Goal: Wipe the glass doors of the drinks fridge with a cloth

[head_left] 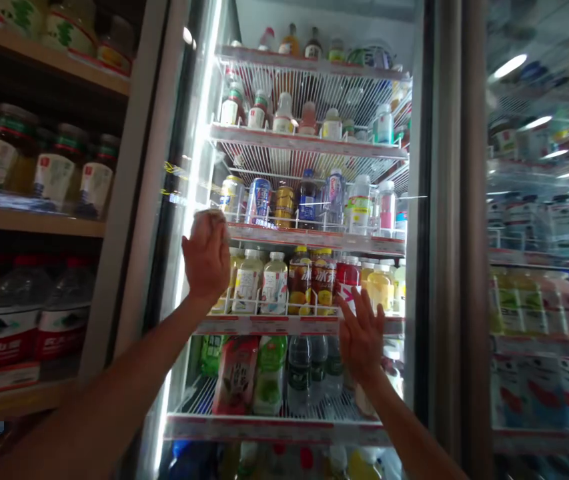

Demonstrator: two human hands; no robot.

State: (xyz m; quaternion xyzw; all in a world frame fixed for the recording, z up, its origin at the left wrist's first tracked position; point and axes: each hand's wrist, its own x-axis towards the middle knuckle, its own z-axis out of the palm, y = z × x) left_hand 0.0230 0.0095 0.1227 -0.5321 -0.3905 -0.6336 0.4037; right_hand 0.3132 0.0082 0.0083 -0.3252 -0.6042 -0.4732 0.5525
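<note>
My left hand is raised at the left side of a lit drinks fridge, in front of the shelf with cans. Under its fingers is a pale, crumpled thing that looks like a cloth, mostly covered by the hand. My right hand is lower and to the right, fingers spread and holding nothing, in front of the shelf of bottles of tea and juice. I cannot tell whether either palm touches glass.
Wire shelves in the fridge carry several rows of bottles and cans. A wooden rack with jars and large water bottles stands at left. A metal door frame separates this section from another stocked fridge at right.
</note>
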